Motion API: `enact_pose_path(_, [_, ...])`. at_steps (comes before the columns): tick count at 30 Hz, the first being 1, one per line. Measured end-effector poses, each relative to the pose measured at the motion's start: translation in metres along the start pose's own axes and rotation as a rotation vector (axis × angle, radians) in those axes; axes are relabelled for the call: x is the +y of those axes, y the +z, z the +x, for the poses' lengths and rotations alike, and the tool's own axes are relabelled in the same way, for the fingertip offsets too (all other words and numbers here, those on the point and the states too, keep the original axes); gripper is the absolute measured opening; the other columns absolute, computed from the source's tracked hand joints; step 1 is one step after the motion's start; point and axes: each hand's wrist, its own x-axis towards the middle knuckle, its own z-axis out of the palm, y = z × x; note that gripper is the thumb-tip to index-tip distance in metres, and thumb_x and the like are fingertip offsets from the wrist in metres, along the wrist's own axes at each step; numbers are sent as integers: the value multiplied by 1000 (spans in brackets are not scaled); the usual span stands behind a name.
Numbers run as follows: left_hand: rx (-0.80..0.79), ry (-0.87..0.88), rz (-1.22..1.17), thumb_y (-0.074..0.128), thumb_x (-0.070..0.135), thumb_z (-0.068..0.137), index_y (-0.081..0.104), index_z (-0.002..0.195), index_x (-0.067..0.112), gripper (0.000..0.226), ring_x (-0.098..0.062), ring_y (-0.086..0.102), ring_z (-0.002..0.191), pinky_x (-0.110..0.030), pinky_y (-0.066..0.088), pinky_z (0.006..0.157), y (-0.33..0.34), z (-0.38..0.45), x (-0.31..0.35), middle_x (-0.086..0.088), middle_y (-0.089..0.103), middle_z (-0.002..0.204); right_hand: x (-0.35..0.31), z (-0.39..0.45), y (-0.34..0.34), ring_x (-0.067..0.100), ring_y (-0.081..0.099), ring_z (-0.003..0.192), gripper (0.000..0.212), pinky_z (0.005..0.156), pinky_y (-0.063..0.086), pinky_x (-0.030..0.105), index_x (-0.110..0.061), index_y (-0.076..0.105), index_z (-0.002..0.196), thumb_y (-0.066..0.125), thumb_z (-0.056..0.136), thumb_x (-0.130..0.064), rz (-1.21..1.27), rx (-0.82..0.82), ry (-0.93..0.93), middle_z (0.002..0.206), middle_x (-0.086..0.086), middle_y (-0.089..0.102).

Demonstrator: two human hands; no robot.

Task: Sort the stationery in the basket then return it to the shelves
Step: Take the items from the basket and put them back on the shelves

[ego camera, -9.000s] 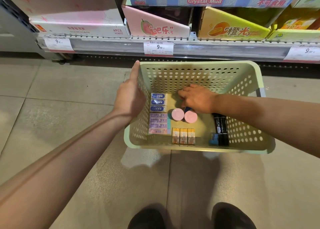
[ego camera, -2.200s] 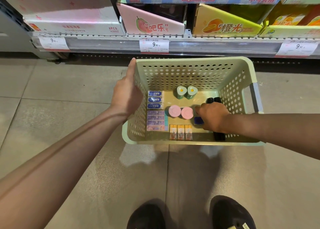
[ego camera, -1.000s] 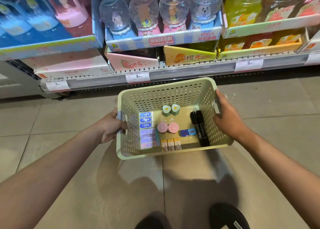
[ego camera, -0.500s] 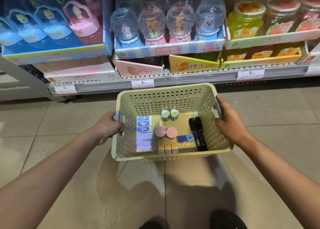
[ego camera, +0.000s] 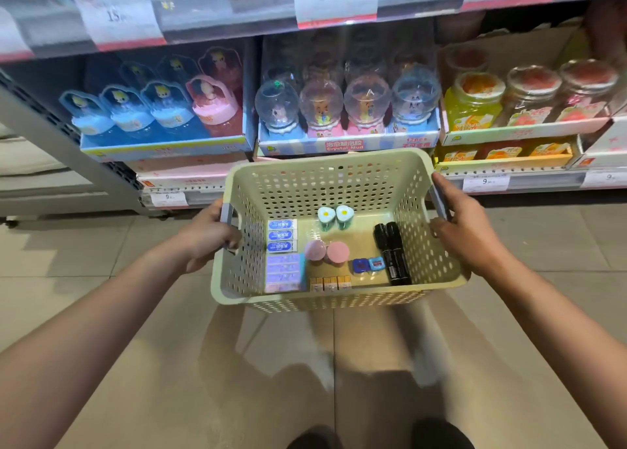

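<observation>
The left hand (ego camera: pixel 207 236) grips the grey left handle and the right hand (ego camera: pixel 466 235) curls round the right handle of a pale green perforated basket (ego camera: pixel 325 180), held above the tiled floor (ego camera: pixel 101 299) before toy shelves (ego camera: pixel 339 143). Inside lie rows of blue and purple erasers (ego camera: pixel 283 255), 2 pink round cases (ego camera: pixel 327 252) and 2 black markers (ego camera: pixel 392 253)

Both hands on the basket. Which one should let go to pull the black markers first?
Right, probably. The right hand grips the handle on the wall nearest the markers; the left hand holds the far side, beside the erasers, and can steady the basket.
</observation>
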Motion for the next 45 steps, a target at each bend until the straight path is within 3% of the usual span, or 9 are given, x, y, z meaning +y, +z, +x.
enact_pose_path(8, [55, 65, -7, 34, -25, 67, 47, 111, 15, 61, -21, 43, 66, -21, 37, 44, -32, -40, 59, -11, 46, 79, -75, -14, -36, 12, 32, 139, 74, 116, 26, 31, -17, 28, 148, 46, 82, 12, 43, 31, -11, 150, -3, 34])
enact_pose_path(18, [78, 82, -36, 42, -23, 72, 52, 104, 24, 58, -19, 39, 64, -28, 33, 52, -78, -109, 133, -9, 44, 80, -166, -40, -85, 19, 43, 132, 74, 109, 37, 40, -21, 31, 146, 49, 82, 10, 76, 62, -8, 146, 0, 42])
enact_pose_path(22, [45, 57, -5, 39, -25, 72, 45, 121, 21, 67, -17, 39, 60, -25, 33, 50, -99, -141, 167, -8, 42, 80, -205, -51, -110, 20, 49, 127, 74, 107, 39, 41, -24, 32, 145, 49, 82, 11, 117, 45, -2, 143, -1, 46])
enact_pose_path(28, [-10, 52, 26, 41, -22, 66, 42, 126, 32, 80, -20, 40, 63, -29, 33, 53, -133, -198, 228, -11, 45, 76, -270, -73, -159, 8, 41, 126, 73, 93, 36, 21, -22, 33, 146, 48, 82, 11, 119, 46, 2, 147, -5, 39])
enact_pose_path(31, [-11, 28, 17, 48, -6, 50, 48, 119, 28, 77, -22, 44, 62, -30, 37, 55, -147, -229, 262, -14, 49, 76, -304, -85, -186, 16, 44, 130, 74, 98, 39, 26, -21, 35, 145, 48, 81, 12, 107, 54, -1, 145, -1, 42])
enact_pose_path(34, [-12, 46, -8, 50, -11, 63, 52, 103, 26, 54, -23, 45, 61, -30, 38, 55, -156, -260, 299, -14, 53, 80, -338, -99, -214, 16, 50, 122, 72, 93, 39, 23, -21, 36, 144, 48, 81, 11, 66, 64, -11, 142, 0, 46])
enact_pose_path(39, [-13, 50, -28, 50, -5, 52, 49, 117, 30, 73, -28, 52, 67, -33, 44, 59, -180, -308, 358, -18, 56, 82, -403, -121, -265, 17, 54, 118, 69, 90, 44, 26, -22, 35, 145, 48, 84, 8, 63, 85, -19, 143, -4, 43])
enact_pose_path(42, [-12, 62, -13, 45, -3, 44, 48, 118, 33, 83, -26, 49, 72, -32, 41, 60, -193, -338, 396, -14, 51, 83, -440, -132, -295, 19, 60, 86, 72, 61, 48, 18, -23, 33, 146, 45, 83, 11, 96, 71, -32, 142, -2, 44])
enact_pose_path(45, [-26, 76, -9, 45, -4, 42, 47, 121, 34, 88, -26, 47, 76, -32, 40, 62, -209, -365, 430, -13, 48, 85, -477, -142, -325, 15, 50, 115, 72, 87, 49, 26, -19, 33, 146, 45, 83, 13, 98, 68, -60, 144, -3, 42])
